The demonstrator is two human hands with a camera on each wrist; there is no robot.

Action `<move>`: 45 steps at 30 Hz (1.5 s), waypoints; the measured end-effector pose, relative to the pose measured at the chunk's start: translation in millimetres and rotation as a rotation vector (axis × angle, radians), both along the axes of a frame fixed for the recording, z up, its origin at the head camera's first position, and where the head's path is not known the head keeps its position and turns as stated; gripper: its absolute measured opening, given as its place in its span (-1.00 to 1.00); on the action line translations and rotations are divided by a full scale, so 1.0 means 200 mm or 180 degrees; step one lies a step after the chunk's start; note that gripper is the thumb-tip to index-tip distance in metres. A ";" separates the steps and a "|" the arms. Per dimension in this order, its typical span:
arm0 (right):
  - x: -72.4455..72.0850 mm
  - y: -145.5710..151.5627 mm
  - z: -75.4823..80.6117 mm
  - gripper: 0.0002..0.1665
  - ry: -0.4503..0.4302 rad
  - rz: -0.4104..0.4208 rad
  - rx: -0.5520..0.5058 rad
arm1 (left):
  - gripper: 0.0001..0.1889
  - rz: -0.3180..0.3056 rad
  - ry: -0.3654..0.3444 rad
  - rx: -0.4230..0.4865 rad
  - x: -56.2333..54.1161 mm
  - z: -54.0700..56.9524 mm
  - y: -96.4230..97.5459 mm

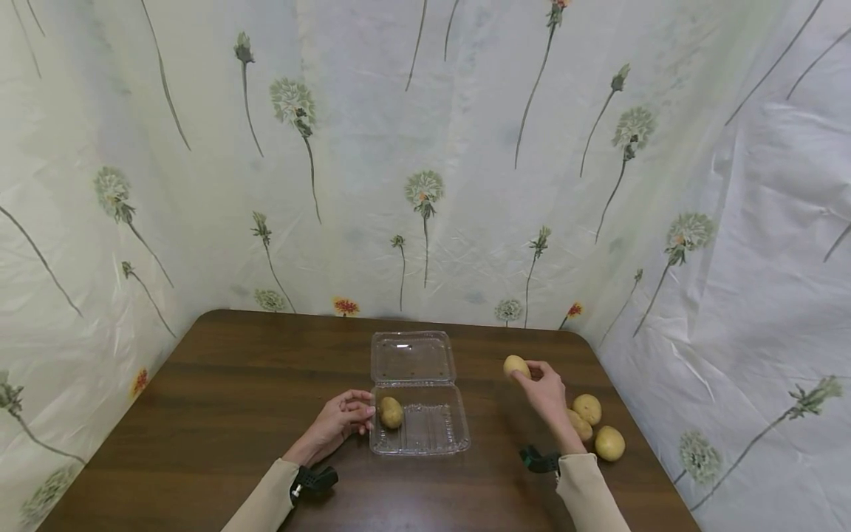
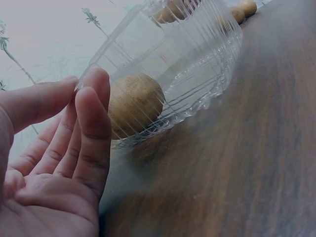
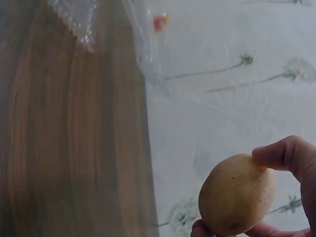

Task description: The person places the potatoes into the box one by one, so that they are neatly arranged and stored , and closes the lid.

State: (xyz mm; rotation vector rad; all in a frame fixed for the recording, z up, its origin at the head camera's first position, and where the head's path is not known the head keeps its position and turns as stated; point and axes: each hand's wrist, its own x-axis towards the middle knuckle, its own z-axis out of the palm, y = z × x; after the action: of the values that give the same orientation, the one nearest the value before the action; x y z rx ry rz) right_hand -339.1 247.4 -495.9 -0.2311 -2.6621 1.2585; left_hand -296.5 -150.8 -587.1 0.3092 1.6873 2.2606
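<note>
A clear plastic clamshell container [image 1: 435, 428] lies with its lid folded back on the table, one potato [image 1: 391, 412] in the left part of its base. My left hand [image 1: 339, 421] pinches the container's left rim between thumb and fingertips, as the left wrist view shows closely. Over the table, right of the container, my right hand [image 1: 548, 391] holds another potato [image 3: 237, 195] between thumb and fingers. Beside the right forearm sit several more potatoes [image 1: 609, 443], one of them partly hidden by the wrist.
The brown wooden table [image 1: 253, 384] ends at a flower-patterned curtain [image 1: 359, 185] behind and at both sides. The container's open lid [image 1: 412, 358] lies toward the back edge. Each wrist wears a black camera mount [image 1: 315, 480].
</note>
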 end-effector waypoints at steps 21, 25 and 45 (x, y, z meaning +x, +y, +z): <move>0.02 -0.19 0.01 -0.43 0.0016 0.0165 -0.0247 | -0.60 -0.0002 0.0022 -0.0008 -0.01 0.00 0.00; 0.02 -0.24 0.02 -0.43 0.0043 0.0207 -0.0270 | -0.57 -0.0008 0.0012 -0.0008 -0.01 0.01 0.00; 0.11 -0.55 0.00 -0.61 -0.0019 0.0515 -0.0602 | -0.54 -0.0025 0.0022 -0.0034 -0.01 0.01 0.00</move>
State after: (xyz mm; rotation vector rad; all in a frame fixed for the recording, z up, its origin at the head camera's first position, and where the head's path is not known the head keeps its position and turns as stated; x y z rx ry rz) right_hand -316.2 137.9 -495.6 -0.0457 -2.6115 1.5631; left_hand -297.5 -151.4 -585.8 0.3208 1.6982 2.2467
